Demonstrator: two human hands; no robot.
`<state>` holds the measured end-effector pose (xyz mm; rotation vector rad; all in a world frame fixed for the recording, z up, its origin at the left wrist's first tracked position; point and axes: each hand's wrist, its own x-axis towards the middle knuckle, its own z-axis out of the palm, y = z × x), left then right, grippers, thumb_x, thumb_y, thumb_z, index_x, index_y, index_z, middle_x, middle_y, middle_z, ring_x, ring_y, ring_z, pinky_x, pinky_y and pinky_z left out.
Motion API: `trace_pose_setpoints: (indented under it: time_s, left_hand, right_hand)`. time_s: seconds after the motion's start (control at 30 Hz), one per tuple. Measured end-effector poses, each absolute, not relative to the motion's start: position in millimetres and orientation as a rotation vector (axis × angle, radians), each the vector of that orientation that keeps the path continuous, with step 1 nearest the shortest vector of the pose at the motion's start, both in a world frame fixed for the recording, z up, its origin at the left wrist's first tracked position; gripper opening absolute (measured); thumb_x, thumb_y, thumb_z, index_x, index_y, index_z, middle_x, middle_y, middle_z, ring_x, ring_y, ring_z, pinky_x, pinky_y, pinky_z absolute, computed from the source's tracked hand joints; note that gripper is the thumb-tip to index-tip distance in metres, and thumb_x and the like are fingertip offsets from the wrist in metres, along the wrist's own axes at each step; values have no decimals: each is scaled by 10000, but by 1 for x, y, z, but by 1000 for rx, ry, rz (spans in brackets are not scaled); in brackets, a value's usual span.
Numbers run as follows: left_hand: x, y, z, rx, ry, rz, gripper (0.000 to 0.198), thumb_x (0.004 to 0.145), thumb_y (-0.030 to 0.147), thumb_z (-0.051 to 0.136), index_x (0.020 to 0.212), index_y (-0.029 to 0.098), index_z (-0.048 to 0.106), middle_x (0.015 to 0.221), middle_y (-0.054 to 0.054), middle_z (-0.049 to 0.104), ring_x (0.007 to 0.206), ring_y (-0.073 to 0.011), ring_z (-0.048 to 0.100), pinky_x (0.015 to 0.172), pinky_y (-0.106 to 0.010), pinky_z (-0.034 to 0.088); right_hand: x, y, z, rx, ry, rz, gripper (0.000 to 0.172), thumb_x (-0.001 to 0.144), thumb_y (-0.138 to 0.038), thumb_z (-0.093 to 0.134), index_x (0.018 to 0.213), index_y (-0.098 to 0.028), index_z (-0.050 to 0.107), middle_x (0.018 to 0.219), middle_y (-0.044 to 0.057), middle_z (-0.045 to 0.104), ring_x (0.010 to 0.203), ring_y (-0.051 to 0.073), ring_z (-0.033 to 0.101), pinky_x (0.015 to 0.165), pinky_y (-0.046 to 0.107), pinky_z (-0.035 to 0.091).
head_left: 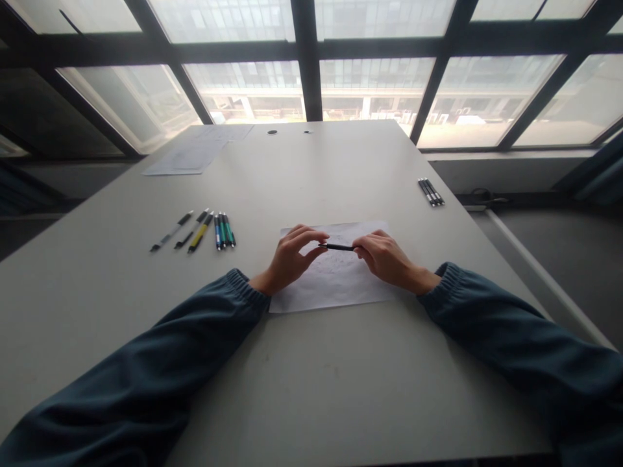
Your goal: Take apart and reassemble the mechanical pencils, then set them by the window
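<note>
Above a sheet of white paper [335,288] with faint marks, a slim black pen [339,247] is held roughly level between my two hands. The thumb and index finger of my left hand [294,254] close on its silvery left end. My right hand [387,258] grips the pen's other end, its fingers curled round and covering that part. Both wrists rest low near the paper's sides.
Left of the paper lie a grey-and-black pen [171,231], a yellow-and-black pen [200,235] and blue and green pens [224,231]. Several black pens [431,192] are at the white table's [311,376] right edge. More papers [187,155] lie far left, before the windows.
</note>
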<state>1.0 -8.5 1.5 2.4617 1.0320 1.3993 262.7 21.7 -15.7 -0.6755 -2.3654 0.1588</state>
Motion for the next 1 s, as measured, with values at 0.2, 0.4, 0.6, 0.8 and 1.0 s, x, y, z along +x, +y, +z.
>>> trace_pose_setpoints:
  time_s: [0.2,0.4,0.6,0.8,1.0]
  left_hand:
    - [-3,-7,-4,2350,1310,1294,378,885,493,716,1100,188,657,892,-38,688,757,-153,601,684,-280,481]
    - [-3,-8,-2,2324,1301,1139,558,1046,474,418,612,173,595,589,-3,590,577,-129,546,614,-269,408]
    - [-1,-9,0,2333,1216,1179,493,1022,442,505,619,178,610,578,1,609,585,-129,570,626,-264,436]
    - [0,-10,2,2375,1179,1217,400,995,416,572,684,178,651,664,-18,669,646,-139,608,649,-267,467]
    - [0,-9,0,2408,1157,1311,191,936,360,679,874,184,720,784,-38,720,729,-149,636,671,-268,502]
  right_hand:
    - [265,24,-18,-723,-2351,158,161,1039,-259,484,981,-185,615,818,51,719,727,193,645,843,346,435]
    - [265,23,-16,-681,-2364,116,171,1043,-260,481,978,-179,618,865,71,737,753,197,657,843,350,441]
    - [264,22,-14,-664,-2377,100,164,1043,-254,483,983,-182,619,867,67,740,747,192,654,838,348,434]
    - [265,22,-15,-661,-2374,84,179,1045,-257,477,971,-178,619,858,72,739,744,193,653,834,344,437]
    - [265,22,-16,-661,-2366,87,172,1043,-250,479,976,-176,619,854,70,738,733,192,652,831,345,436]
